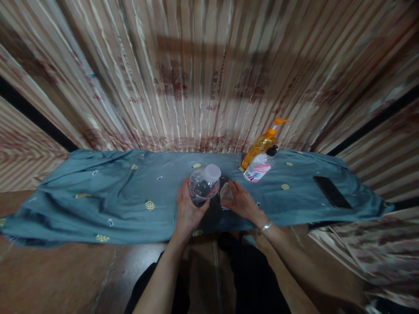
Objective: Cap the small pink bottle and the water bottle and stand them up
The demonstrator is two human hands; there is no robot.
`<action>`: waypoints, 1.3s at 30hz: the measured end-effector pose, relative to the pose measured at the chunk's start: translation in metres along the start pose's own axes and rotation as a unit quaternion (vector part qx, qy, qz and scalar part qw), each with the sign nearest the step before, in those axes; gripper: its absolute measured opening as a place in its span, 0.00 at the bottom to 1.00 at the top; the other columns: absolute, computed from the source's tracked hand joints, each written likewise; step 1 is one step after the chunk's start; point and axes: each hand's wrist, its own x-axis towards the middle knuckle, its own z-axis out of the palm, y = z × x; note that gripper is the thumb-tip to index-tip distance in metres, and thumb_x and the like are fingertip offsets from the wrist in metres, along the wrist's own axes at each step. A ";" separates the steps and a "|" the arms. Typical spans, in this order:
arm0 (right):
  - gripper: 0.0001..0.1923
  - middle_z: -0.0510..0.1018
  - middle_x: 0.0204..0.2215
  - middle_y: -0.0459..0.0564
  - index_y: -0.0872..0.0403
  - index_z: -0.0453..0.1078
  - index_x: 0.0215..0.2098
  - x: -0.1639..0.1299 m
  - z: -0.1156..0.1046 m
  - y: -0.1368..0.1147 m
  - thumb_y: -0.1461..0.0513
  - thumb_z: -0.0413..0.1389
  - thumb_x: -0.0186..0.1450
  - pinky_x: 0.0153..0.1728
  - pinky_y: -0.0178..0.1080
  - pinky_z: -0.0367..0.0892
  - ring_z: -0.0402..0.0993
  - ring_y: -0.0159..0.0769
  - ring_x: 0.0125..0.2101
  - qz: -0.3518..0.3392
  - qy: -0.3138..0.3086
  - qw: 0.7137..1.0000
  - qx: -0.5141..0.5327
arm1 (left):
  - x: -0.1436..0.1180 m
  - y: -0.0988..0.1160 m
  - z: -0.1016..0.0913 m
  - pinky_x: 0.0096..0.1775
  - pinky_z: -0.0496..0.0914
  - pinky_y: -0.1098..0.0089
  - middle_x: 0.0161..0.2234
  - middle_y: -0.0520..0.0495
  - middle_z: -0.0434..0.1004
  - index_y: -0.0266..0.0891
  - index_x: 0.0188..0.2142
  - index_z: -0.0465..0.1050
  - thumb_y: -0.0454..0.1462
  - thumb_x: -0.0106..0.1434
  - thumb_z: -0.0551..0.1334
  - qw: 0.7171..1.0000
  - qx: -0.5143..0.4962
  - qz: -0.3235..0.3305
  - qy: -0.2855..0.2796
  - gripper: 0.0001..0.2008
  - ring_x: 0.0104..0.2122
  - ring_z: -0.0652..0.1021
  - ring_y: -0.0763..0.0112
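Observation:
My left hand [187,208] grips a clear plastic water bottle [203,185] with a white cap, held over the middle of a blue patterned cloth [131,196]. My right hand [238,200] is just right of the bottle and holds a small clear glass [225,193] on the cloth. A silver bangle sits on my right wrist.
An orange pump bottle [262,143] and a smaller white-and-pink bottle [258,169] with a black cap lie at the back right of the cloth. A black phone [331,192] lies at the far right. Striped curtains hang behind. The floor is brown tile.

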 end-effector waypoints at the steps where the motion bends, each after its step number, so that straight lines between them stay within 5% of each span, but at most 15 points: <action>1: 0.38 0.69 0.63 0.72 0.62 0.60 0.67 0.000 0.007 -0.001 0.54 0.63 0.65 0.54 0.52 0.73 0.72 0.56 0.59 0.000 -0.006 1.000 0.012 | 0.000 0.001 0.001 0.60 0.70 0.47 0.57 0.36 0.73 0.40 0.63 0.58 0.36 0.50 0.72 1.000 -0.001 -0.003 -0.001 0.42 0.58 0.76 0.46; 6: 0.25 0.75 0.59 0.67 0.62 0.67 0.60 0.005 0.010 0.003 0.69 0.53 0.65 0.55 0.45 0.72 0.77 0.45 0.55 -0.008 -0.001 0.998 0.055 | 0.002 0.004 0.004 0.61 0.69 0.49 0.61 0.33 0.70 0.39 0.65 0.54 0.36 0.51 0.71 1.000 -0.011 -0.024 -0.007 0.45 0.61 0.74 0.48; 10: 0.20 0.82 0.50 0.60 0.58 0.73 0.54 0.016 -0.002 0.017 0.69 0.52 0.64 0.51 0.44 0.74 0.81 0.42 0.48 0.020 0.026 0.978 0.206 | 0.003 0.006 0.005 0.59 0.71 0.50 0.60 0.31 0.70 0.38 0.65 0.54 0.37 0.52 0.71 0.999 -0.022 -0.039 -0.014 0.44 0.60 0.75 0.48; 14: 0.16 0.85 0.40 0.51 0.54 0.78 0.47 0.035 -0.028 0.015 0.59 0.59 0.61 0.42 0.43 0.76 0.81 0.40 0.37 0.045 0.062 0.845 0.529 | 0.006 0.008 0.005 0.58 0.71 0.50 0.58 0.33 0.73 0.38 0.62 0.59 0.37 0.51 0.71 0.999 -0.026 -0.041 -0.020 0.40 0.57 0.76 0.49; 17: 0.20 0.85 0.35 0.47 0.51 0.80 0.45 0.044 -0.051 -0.008 0.53 0.64 0.56 0.37 0.39 0.74 0.79 0.37 0.32 0.075 0.071 0.732 0.673 | 0.007 0.009 0.006 0.59 0.71 0.50 0.58 0.34 0.73 0.37 0.62 0.60 0.38 0.51 0.71 0.998 -0.028 -0.043 -0.022 0.40 0.58 0.76 0.48; 19: 0.21 0.85 0.35 0.46 0.50 0.81 0.44 0.042 -0.062 -0.027 0.50 0.66 0.55 0.38 0.39 0.74 0.79 0.37 0.34 0.064 0.074 0.700 0.708 | 0.007 0.008 0.006 0.59 0.70 0.50 0.58 0.34 0.73 0.38 0.62 0.60 0.39 0.51 0.72 0.998 -0.030 -0.045 -0.025 0.40 0.58 0.76 0.48; 23: 0.21 0.85 0.45 0.46 0.46 0.81 0.47 0.023 -0.064 -0.051 0.47 0.65 0.59 0.53 0.43 0.71 0.78 0.42 0.49 -0.004 0.086 0.713 0.696 | 0.008 0.007 0.004 0.59 0.70 0.50 0.56 0.36 0.74 0.39 0.61 0.61 0.39 0.51 0.72 0.998 -0.040 -0.045 -0.032 0.40 0.58 0.76 0.48; 26: 0.21 0.85 0.46 0.45 0.45 0.81 0.48 0.017 -0.063 -0.049 0.46 0.64 0.61 0.55 0.44 0.70 0.78 0.44 0.52 0.000 0.083 0.711 0.698 | 0.009 0.008 0.003 0.59 0.71 0.51 0.55 0.37 0.75 0.39 0.61 0.62 0.38 0.50 0.72 0.997 -0.054 -0.040 -0.047 0.39 0.58 0.77 0.49; 34: 0.22 0.86 0.41 0.48 0.51 0.83 0.43 0.063 -0.098 -0.032 0.46 0.66 0.59 0.44 0.39 0.73 0.81 0.40 0.41 -0.087 -0.104 0.722 0.679 | 0.008 0.015 0.003 0.57 0.72 0.53 0.54 0.38 0.77 0.39 0.59 0.64 0.34 0.44 0.71 0.991 -0.099 -0.049 -0.072 0.41 0.55 0.78 0.50; 39: 0.23 0.83 0.27 0.45 0.53 0.81 0.31 0.079 -0.071 -0.040 0.43 0.68 0.53 0.33 0.37 0.71 0.76 0.35 0.29 -0.037 -0.065 0.701 0.710 | 0.008 0.017 0.001 0.56 0.73 0.55 0.54 0.39 0.77 0.40 0.60 0.63 0.36 0.46 0.73 0.988 -0.113 -0.094 -0.049 0.42 0.53 0.80 0.53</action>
